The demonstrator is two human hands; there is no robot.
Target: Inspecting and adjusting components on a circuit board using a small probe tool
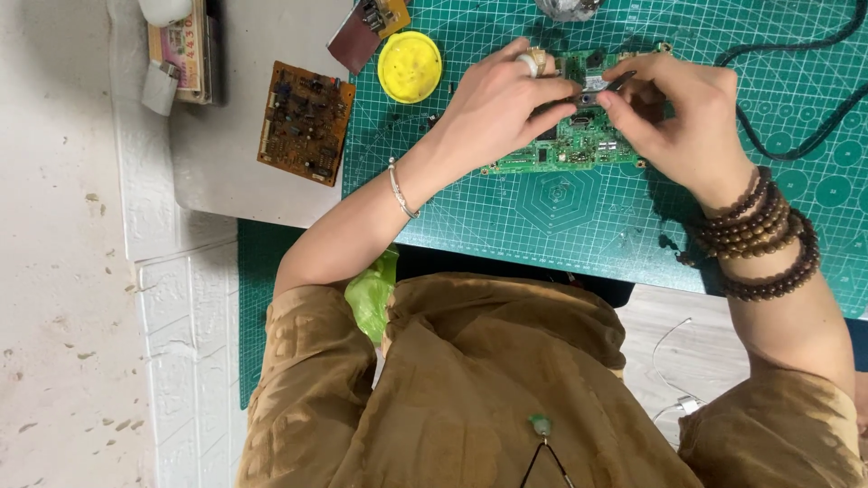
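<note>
Board: my green circuit board (579, 145) lies flat on the green cutting mat (561, 208), its long axis running left to right across my view and tilted a little, the right end further from me than the left.
Left hand: my left hand (493, 113) rests over the board's left half; its fingers (553, 90) are pinched shut on a small dark part (589, 98) at the board's far edge. There is a ring on one finger and a thin bangle on the wrist.
Right hand: my right hand (683, 122) covers the board's right end. Its fingers are closed round a thin dark tool (619, 83), which points left and slightly toward me, its tip meeting the part my left hand pinches. Dark bead strings wrap the wrist.
Where the hands meet: both sets of fingertips come together above the middle of the board's far edge.
Mat: it covers the right part of the worktop (235, 136); a black cable (796, 99) loops over its right side.
Left of the board: a yellow round lid (410, 66) sits on the mat, well apart from the board.
Off the mat: a brown circuit board (305, 122) lies on the bare grey worktop, its long axis running away from me.
Far corner: another small board (366, 27) lies near the lid, partly cut off by the top edge.
</note>
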